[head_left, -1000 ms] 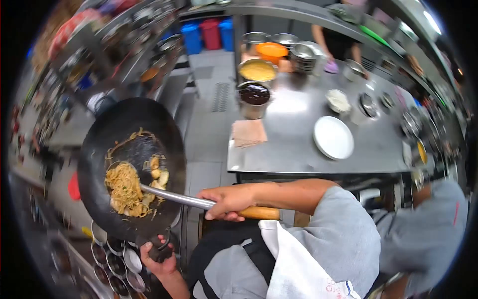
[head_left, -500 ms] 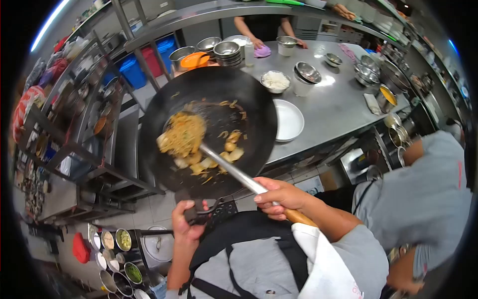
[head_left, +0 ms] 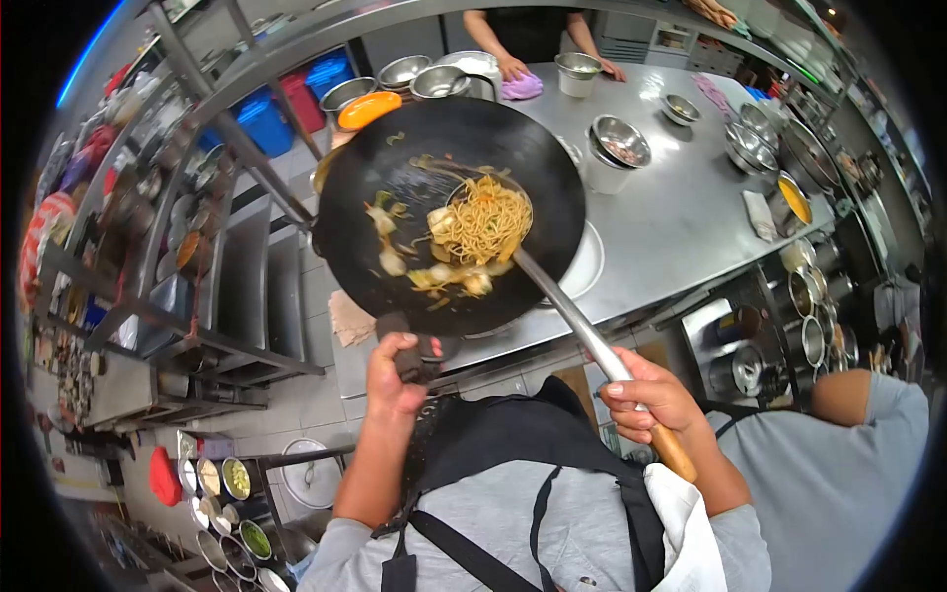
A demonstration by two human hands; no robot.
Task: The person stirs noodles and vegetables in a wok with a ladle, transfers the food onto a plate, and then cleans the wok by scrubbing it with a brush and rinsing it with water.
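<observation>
Since the earlier frame, yellow fried noodles (head_left: 488,219) moved right inside the round black wok (head_left: 395,247), above the steel table (head_left: 681,212). Left hand (head_left: 395,370) grips its handle; right hand (head_left: 651,400) is closed around the long metal ladle (head_left: 567,306).

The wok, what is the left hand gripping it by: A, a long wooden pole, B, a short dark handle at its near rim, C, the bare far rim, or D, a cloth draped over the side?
B: the left hand is closed on a short dark handle at the near rim of the wok, while the right hand holds the ladle.
</observation>
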